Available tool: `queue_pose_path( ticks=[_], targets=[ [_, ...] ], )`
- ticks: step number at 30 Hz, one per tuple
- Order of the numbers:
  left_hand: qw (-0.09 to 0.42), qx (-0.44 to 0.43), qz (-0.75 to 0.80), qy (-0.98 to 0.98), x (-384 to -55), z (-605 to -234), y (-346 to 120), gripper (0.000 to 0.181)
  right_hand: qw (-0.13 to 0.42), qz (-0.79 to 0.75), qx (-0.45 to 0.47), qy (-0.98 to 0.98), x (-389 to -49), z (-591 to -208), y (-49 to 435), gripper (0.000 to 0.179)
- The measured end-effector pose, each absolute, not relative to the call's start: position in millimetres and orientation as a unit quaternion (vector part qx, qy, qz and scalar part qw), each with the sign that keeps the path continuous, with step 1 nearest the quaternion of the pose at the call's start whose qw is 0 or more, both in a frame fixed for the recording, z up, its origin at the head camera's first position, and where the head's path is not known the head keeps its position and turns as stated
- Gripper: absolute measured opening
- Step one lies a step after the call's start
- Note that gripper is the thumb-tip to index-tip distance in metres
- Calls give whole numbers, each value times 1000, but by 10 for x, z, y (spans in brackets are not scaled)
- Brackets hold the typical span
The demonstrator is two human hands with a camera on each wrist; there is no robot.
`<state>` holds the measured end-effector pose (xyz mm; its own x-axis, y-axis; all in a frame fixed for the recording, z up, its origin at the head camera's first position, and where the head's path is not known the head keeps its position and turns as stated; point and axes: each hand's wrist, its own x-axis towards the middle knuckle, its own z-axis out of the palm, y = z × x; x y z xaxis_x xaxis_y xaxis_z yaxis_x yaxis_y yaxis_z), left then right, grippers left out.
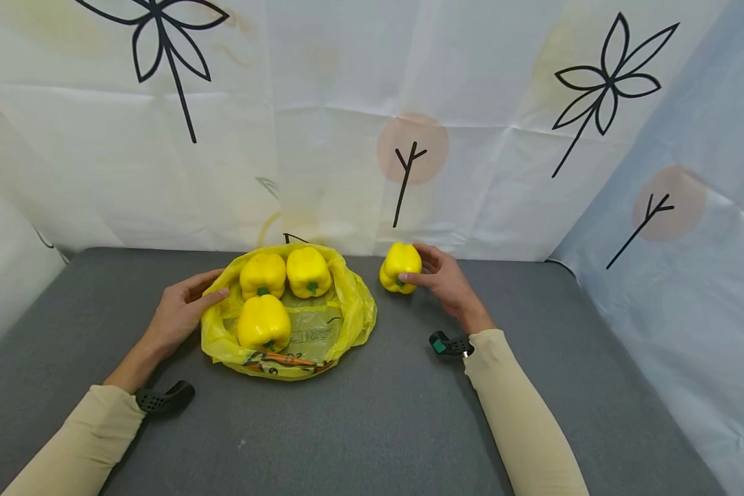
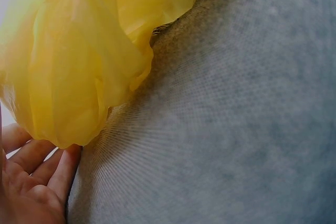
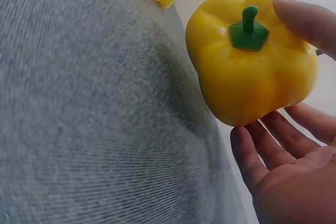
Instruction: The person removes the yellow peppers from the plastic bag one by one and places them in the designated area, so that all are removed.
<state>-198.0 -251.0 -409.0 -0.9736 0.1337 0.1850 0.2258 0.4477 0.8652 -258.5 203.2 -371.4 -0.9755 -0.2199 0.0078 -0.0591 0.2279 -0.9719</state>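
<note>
Between the hands stands a yellow plastic bag (image 1: 364, 313), its mouth spread wide and its rim rolled down. Three yellow bell peppers with green stems lie inside: a back left pepper (image 1: 263, 274), a back right pepper (image 1: 308, 271) and a front pepper (image 1: 264, 322). My left hand (image 1: 178, 311) holds the bag's left edge, thumb over the rim and fingers on the outside. To the right of the bag, my right hand (image 1: 443, 279) grips another yellow bell pepper (image 3: 252, 72) between thumb and fingers; its stem faces the right wrist camera.
The grey tabletop (image 1: 372, 427) stretches out in front of the bag and to both sides. A white cloth (image 1: 335, 172) printed with leaves and trees hangs right behind it, and another printed cloth (image 1: 707, 296) hangs at the right. Each wrist wears a dark band.
</note>
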Motion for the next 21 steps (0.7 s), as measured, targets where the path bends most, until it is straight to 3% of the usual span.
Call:
queue_pose_path(
  ticks=[21],
  targets=[
    [42, -108, -514, -850, -1986, -4093, -2515, 59, 94, -611, -85, 781, -2633, -3835, 2076, 77]
  ],
)
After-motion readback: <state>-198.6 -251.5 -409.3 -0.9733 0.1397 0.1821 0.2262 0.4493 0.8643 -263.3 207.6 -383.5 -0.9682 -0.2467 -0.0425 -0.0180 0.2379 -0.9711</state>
